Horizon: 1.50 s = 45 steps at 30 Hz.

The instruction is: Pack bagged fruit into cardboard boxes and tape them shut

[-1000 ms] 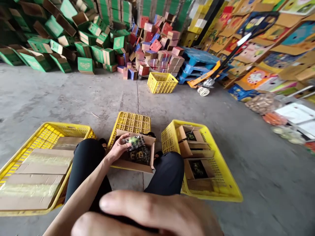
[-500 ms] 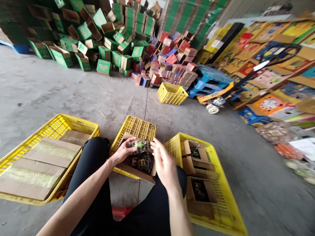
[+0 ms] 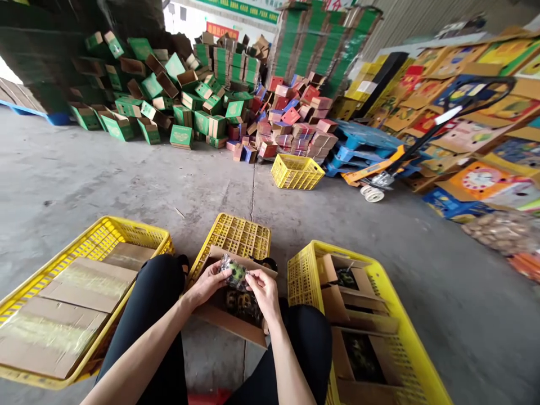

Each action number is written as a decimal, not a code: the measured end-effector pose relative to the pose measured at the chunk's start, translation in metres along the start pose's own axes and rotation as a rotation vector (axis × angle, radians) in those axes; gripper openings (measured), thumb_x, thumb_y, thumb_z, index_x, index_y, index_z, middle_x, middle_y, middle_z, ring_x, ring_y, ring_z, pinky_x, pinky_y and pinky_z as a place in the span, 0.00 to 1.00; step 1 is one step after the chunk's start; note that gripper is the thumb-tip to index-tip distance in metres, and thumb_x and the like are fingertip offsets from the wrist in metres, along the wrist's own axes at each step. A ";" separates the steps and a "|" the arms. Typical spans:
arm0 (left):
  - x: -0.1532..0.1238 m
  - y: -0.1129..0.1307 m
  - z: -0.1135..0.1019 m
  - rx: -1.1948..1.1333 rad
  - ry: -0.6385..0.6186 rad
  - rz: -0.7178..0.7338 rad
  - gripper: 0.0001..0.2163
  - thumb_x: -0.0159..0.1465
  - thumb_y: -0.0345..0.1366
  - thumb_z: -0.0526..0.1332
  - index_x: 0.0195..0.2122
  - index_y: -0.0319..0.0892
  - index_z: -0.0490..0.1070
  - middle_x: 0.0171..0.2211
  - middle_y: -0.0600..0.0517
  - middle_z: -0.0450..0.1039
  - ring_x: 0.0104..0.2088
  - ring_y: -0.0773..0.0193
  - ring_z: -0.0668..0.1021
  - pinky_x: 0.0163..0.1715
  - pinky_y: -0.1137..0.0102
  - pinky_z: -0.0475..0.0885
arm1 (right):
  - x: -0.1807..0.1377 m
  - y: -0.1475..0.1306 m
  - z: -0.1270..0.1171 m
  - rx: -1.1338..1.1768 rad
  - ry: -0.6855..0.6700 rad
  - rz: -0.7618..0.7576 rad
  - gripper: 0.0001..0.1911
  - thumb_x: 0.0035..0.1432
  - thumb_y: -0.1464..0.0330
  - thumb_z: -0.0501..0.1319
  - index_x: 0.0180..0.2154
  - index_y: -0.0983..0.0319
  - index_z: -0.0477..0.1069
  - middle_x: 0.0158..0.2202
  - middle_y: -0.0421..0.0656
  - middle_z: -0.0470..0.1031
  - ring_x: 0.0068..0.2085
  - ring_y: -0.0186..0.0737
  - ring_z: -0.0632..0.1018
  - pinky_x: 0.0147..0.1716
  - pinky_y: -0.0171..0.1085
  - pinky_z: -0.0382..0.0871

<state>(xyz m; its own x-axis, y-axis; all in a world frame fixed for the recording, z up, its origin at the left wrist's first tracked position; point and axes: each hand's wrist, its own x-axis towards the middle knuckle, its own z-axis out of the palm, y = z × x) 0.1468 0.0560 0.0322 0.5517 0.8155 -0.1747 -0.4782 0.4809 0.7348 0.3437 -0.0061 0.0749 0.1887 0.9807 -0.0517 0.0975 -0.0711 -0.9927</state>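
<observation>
We count one left crate, three taped cartons showing inside. Left hand pinches one plastic-wrapped packet by left end, above one open box on one upturned crate. Right hand pinches packet's right end. One right crate, at least two open cartons inside.

I see here a grey floor. On its near part stand three yellow crates: the left crate, the middle crate, carrying an open carton, and the right crate. Farther stands one more yellow crate; at far left lie green boxes.
</observation>
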 end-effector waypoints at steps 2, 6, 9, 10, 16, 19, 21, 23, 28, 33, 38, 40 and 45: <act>0.001 0.000 0.000 0.019 0.024 0.009 0.19 0.58 0.43 0.80 0.47 0.42 0.82 0.45 0.46 0.83 0.44 0.56 0.84 0.49 0.64 0.76 | 0.002 0.001 0.000 0.015 0.014 -0.004 0.22 0.56 0.47 0.72 0.37 0.59 0.82 0.38 0.46 0.84 0.39 0.49 0.84 0.38 0.42 0.82; 0.000 0.000 0.000 0.045 0.063 0.021 0.21 0.54 0.40 0.82 0.48 0.44 0.82 0.46 0.47 0.83 0.44 0.57 0.83 0.47 0.66 0.77 | 0.000 -0.001 -0.003 0.065 0.043 -0.003 0.20 0.55 0.49 0.73 0.38 0.58 0.84 0.41 0.47 0.86 0.46 0.52 0.85 0.49 0.46 0.80; -0.002 0.002 0.002 0.051 0.084 0.009 0.22 0.55 0.41 0.81 0.49 0.43 0.83 0.47 0.45 0.84 0.44 0.55 0.84 0.47 0.64 0.78 | -0.004 -0.001 -0.004 0.101 0.062 0.019 0.20 0.54 0.49 0.74 0.38 0.59 0.84 0.42 0.48 0.86 0.47 0.53 0.85 0.52 0.47 0.79; -0.003 0.003 0.003 0.057 0.083 0.006 0.21 0.56 0.42 0.80 0.49 0.42 0.84 0.46 0.45 0.84 0.44 0.54 0.84 0.47 0.63 0.78 | -0.005 -0.001 -0.003 0.108 0.073 0.025 0.21 0.53 0.49 0.75 0.37 0.59 0.84 0.42 0.48 0.86 0.47 0.53 0.85 0.52 0.48 0.79; -0.007 0.011 0.007 0.123 0.067 0.045 0.18 0.57 0.47 0.79 0.42 0.38 0.86 0.40 0.43 0.85 0.40 0.53 0.84 0.46 0.62 0.77 | -0.008 -0.001 0.000 0.140 0.086 0.043 0.24 0.50 0.46 0.76 0.37 0.59 0.84 0.43 0.48 0.86 0.47 0.54 0.84 0.50 0.48 0.80; -0.007 0.010 0.005 0.112 0.054 0.065 0.15 0.59 0.47 0.78 0.35 0.38 0.85 0.36 0.46 0.83 0.36 0.58 0.83 0.42 0.66 0.76 | -0.010 -0.002 0.002 0.175 0.049 0.077 0.26 0.49 0.46 0.77 0.40 0.59 0.84 0.43 0.48 0.86 0.47 0.53 0.85 0.48 0.47 0.81; -0.007 0.009 0.004 0.081 0.050 0.066 0.15 0.60 0.47 0.78 0.32 0.38 0.84 0.32 0.49 0.82 0.33 0.62 0.81 0.39 0.69 0.76 | -0.012 -0.003 0.002 0.209 0.040 0.103 0.26 0.49 0.46 0.77 0.40 0.59 0.84 0.43 0.48 0.86 0.46 0.53 0.85 0.48 0.47 0.81; -0.007 0.007 0.003 0.047 0.059 0.058 0.16 0.60 0.48 0.78 0.33 0.38 0.83 0.31 0.50 0.81 0.31 0.64 0.80 0.37 0.70 0.76 | -0.013 -0.002 0.002 0.238 0.063 0.116 0.26 0.49 0.46 0.77 0.39 0.59 0.84 0.43 0.48 0.86 0.46 0.53 0.85 0.49 0.47 0.80; -0.007 0.006 0.007 0.036 0.029 0.013 0.22 0.60 0.52 0.76 0.42 0.37 0.84 0.37 0.44 0.84 0.38 0.54 0.85 0.44 0.61 0.79 | -0.011 0.006 0.007 0.298 0.205 0.110 0.26 0.47 0.45 0.77 0.36 0.60 0.83 0.40 0.48 0.86 0.42 0.50 0.85 0.44 0.45 0.80; -0.006 0.006 0.010 0.011 0.001 0.023 0.22 0.61 0.52 0.75 0.43 0.36 0.85 0.39 0.41 0.85 0.43 0.49 0.86 0.49 0.58 0.79 | -0.005 0.015 0.013 0.441 0.289 0.127 0.24 0.44 0.49 0.79 0.34 0.59 0.81 0.39 0.47 0.85 0.38 0.46 0.83 0.40 0.42 0.79; -0.005 0.000 0.002 0.032 0.099 -0.103 0.31 0.61 0.57 0.74 0.60 0.44 0.78 0.52 0.39 0.83 0.50 0.49 0.85 0.48 0.58 0.80 | -0.005 0.010 0.004 0.303 0.273 0.028 0.18 0.50 0.52 0.75 0.35 0.58 0.82 0.42 0.47 0.85 0.47 0.51 0.84 0.52 0.46 0.77; -0.004 -0.004 -0.002 0.018 0.129 -0.241 0.39 0.61 0.65 0.69 0.67 0.47 0.71 0.53 0.38 0.82 0.47 0.48 0.86 0.44 0.57 0.81 | -0.007 0.006 0.001 0.244 0.246 -0.019 0.15 0.53 0.54 0.74 0.34 0.58 0.82 0.42 0.47 0.85 0.50 0.52 0.83 0.56 0.48 0.75; -0.003 -0.002 -0.007 -0.028 0.086 -0.312 0.35 0.64 0.68 0.63 0.60 0.45 0.74 0.44 0.40 0.85 0.41 0.51 0.88 0.38 0.65 0.81 | -0.014 -0.001 0.004 0.145 0.061 -0.107 0.08 0.54 0.60 0.70 0.29 0.57 0.81 0.46 0.49 0.84 0.59 0.56 0.79 0.57 0.49 0.75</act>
<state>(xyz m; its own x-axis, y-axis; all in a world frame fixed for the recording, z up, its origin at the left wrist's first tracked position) 0.1418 0.0547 0.0266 0.6156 0.6507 -0.4446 -0.3138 0.7199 0.6191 0.3371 -0.0193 0.0765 0.2445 0.9679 0.0573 -0.0209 0.0643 -0.9977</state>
